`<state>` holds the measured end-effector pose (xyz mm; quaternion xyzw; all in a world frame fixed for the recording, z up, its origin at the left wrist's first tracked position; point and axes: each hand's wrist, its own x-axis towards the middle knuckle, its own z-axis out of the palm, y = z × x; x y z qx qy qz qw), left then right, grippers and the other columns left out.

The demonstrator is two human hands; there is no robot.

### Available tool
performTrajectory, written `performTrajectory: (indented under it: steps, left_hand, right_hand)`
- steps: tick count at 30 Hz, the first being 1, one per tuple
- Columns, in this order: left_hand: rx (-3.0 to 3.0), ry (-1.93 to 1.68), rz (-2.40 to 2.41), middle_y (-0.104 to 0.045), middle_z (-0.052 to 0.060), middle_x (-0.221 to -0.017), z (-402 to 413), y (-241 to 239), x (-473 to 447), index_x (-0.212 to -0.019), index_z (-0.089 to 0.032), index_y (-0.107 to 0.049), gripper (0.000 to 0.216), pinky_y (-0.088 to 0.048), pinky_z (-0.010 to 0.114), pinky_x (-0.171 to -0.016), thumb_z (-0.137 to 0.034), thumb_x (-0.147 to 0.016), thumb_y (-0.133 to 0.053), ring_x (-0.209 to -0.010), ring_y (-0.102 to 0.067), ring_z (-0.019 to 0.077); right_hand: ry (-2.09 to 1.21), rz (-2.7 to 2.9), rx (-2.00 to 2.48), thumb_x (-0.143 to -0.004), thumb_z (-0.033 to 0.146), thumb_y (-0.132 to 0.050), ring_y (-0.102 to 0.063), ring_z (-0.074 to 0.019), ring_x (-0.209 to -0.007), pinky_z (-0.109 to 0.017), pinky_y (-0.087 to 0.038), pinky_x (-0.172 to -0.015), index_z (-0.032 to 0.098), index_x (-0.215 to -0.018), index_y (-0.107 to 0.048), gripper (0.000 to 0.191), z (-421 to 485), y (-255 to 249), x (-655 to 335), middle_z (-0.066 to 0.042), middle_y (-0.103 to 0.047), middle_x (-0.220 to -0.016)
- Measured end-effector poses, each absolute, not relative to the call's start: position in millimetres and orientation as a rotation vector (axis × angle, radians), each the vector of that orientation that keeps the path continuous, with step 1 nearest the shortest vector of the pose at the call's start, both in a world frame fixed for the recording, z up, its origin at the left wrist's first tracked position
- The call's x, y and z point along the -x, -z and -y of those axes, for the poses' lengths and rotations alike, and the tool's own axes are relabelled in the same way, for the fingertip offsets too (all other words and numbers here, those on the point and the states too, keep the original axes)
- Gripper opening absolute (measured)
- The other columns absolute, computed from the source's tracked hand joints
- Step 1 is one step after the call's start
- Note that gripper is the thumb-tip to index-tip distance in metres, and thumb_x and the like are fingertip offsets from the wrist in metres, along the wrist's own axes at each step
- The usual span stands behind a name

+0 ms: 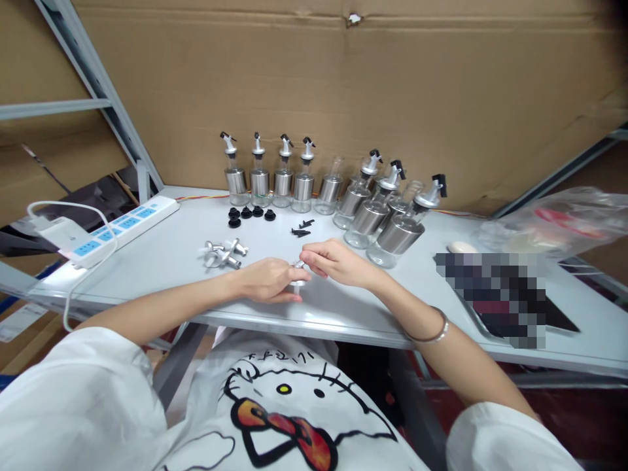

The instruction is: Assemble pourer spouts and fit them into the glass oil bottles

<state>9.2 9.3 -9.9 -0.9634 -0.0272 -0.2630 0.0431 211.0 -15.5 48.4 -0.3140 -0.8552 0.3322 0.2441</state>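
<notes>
Both hands, left hand [269, 280] and right hand [336, 261], pinch one small metal spout [297, 265]; oil bottles [303, 183] line up at twelve o'clock.

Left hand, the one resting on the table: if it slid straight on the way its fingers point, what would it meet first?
The left hand points right, so it would probably meet the small spout part at its fingertips, then the right hand pinching it.

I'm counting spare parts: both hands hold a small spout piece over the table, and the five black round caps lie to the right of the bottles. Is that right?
Not quite. In the head view the black round caps lie in front of the left row of bottles, not to their right. The left hand and right hand do hold a small spout piece over the table.
</notes>
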Motion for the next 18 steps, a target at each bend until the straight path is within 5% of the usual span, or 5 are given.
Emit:
performTrajectory:
  steps: [6,10,13,18]
  left_hand:
    - [2.966,0.84,0.017,-0.065,0.003,-0.075,-9,8,-11,-0.116,-0.018,-0.033,0.028,-0.046,0.026,-0.058,-0.041,-0.1,-0.029,-0.056,-0.059,0.0159]
    - [3.043,0.96,-0.053,-0.069,0.006,-0.088,-10,7,-11,-0.119,-0.019,-0.033,0.027,-0.051,0.027,-0.066,-0.034,-0.098,-0.036,-0.073,-0.068,0.0163]
    - [3.103,1.031,-0.103,-0.07,0.008,-0.096,-12,8,-10,-0.12,-0.02,-0.033,0.028,-0.054,0.028,-0.072,-0.03,-0.095,-0.039,-0.084,-0.069,0.0158]
    - [3.164,1.046,-0.019,-0.071,0.006,-0.091,-11,10,-7,-0.112,-0.018,-0.041,0.026,-0.054,0.026,-0.063,-0.03,-0.089,-0.041,-0.061,-0.066,0.0114]
  right_hand:
    - [-1.054,2.298,0.87,-0.094,0.055,-0.037,-0.036,-0.0083,-0.048,-0.025,-0.033,-0.055,0.018,-0.059,-0.044,0.051,15,-48,-212,0.006,-0.04,-0.048]
    - [-1.508,2.068,0.696,-0.089,0.063,-0.043,-0.047,-0.0104,-0.053,-0.028,-0.041,-0.061,0.017,-0.062,-0.049,0.054,9,-41,-213,0.003,-0.049,-0.054]
    - [-1.835,1.871,0.559,-0.084,0.056,-0.06,-0.055,-0.0115,-0.059,-0.029,-0.045,-0.065,0.014,-0.069,-0.056,0.044,4,-36,-214,0.001,-0.056,-0.063]
    - [-1.944,1.709,0.515,-0.086,0.039,-0.065,-0.059,-0.0091,-0.064,-0.025,-0.046,-0.069,0.016,-0.098,-0.058,0.027,5,-35,-215,0.003,-0.062,-0.071]
